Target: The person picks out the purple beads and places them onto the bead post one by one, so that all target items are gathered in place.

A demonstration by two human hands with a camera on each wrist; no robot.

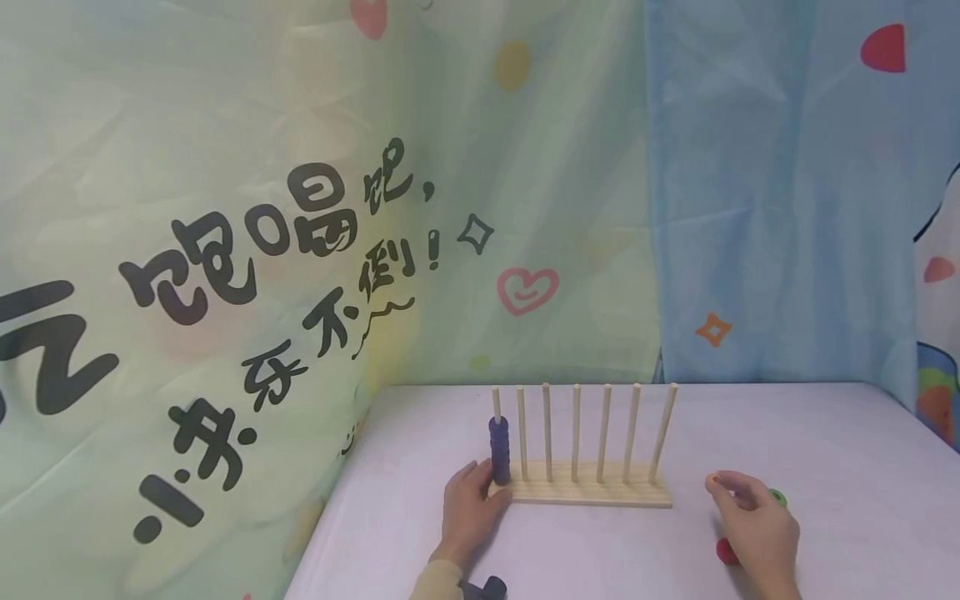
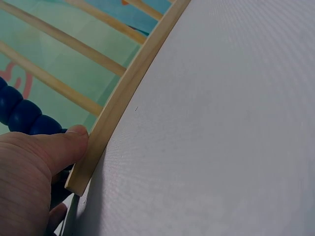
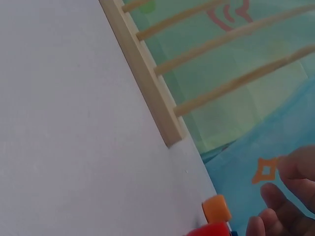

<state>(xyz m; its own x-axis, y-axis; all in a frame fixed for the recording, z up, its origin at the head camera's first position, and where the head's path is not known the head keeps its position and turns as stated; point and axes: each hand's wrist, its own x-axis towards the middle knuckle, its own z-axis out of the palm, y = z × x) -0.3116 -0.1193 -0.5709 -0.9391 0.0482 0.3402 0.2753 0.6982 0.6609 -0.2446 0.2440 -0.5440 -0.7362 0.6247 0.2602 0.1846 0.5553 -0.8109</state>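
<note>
A wooden peg rack (image 1: 585,495) with several upright pegs stands on the table. Dark blue beads (image 1: 499,450) are stacked on its leftmost peg. My left hand (image 1: 474,508) grips the left end of the base, thumb (image 2: 74,145) on the front edge and fingers behind, partly hidden. Right of the rack, my right hand (image 1: 757,529) hovers with bent fingers, thumb and fingertips apart and nothing between them in the right wrist view. Below it in that view are an orange bead (image 3: 216,209) and a red bead (image 3: 211,230). A green bead (image 1: 778,497) shows behind this hand.
The rack and beads are on a white-covered table (image 1: 840,433). A printed curtain (image 1: 525,208) hangs right behind the table and along its left side. Beside the left wrist a small black object (image 1: 492,587) shows at the lower edge.
</note>
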